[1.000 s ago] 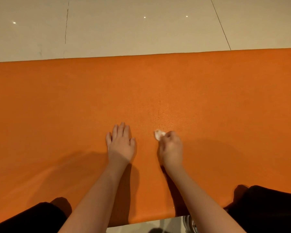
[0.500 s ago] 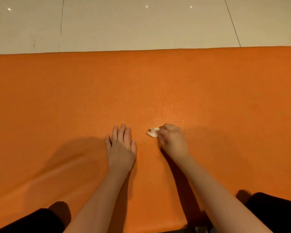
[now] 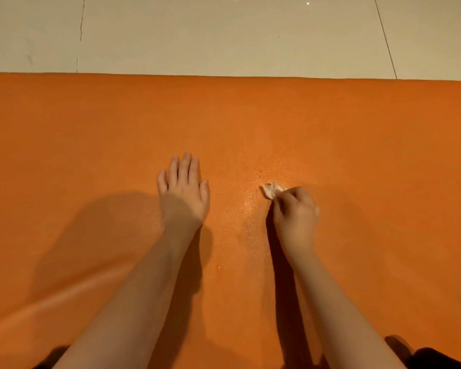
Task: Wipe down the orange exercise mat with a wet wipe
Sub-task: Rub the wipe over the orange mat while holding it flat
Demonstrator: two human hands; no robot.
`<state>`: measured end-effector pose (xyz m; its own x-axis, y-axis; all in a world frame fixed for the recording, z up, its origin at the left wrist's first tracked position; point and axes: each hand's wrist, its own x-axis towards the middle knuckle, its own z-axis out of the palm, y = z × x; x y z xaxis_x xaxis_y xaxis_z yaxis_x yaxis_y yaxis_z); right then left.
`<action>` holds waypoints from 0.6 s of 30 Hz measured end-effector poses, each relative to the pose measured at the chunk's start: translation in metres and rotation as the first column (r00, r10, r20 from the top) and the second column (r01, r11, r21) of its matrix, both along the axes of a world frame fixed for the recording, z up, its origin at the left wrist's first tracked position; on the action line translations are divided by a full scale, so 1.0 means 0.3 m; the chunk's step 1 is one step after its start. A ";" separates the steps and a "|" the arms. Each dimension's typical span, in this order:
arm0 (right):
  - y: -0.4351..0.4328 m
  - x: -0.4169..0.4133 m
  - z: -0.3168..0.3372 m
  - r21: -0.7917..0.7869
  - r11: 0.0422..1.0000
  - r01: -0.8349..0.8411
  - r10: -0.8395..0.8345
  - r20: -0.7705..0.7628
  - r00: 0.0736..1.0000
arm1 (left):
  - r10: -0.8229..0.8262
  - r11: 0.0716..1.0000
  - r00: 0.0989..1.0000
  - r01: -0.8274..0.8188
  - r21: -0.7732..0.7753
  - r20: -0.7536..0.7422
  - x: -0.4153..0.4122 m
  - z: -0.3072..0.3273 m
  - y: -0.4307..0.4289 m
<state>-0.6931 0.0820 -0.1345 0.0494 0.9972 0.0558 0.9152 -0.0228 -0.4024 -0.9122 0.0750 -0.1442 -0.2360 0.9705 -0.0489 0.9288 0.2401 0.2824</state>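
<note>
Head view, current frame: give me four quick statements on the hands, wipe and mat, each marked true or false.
1. The left hand lies flat on the orange mat with its fingers straight. True.
2. The right hand is empty. False: its fingers pinch a crumpled white wet wipe.
3. The wet wipe sits on the tiled floor past the mat. False: it is over the orange mat, well short of the far edge and to the right of the left hand.
4. Pale tiled floor shows beyond the mat's far edge. True.
</note>
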 end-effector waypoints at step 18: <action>0.067 -0.183 -0.003 0.097 0.939 -0.331 0.334 -0.019 0.942 | 0.042 0.999 0.999 -0.041 0.020 -0.018 0.001 -0.034 0.005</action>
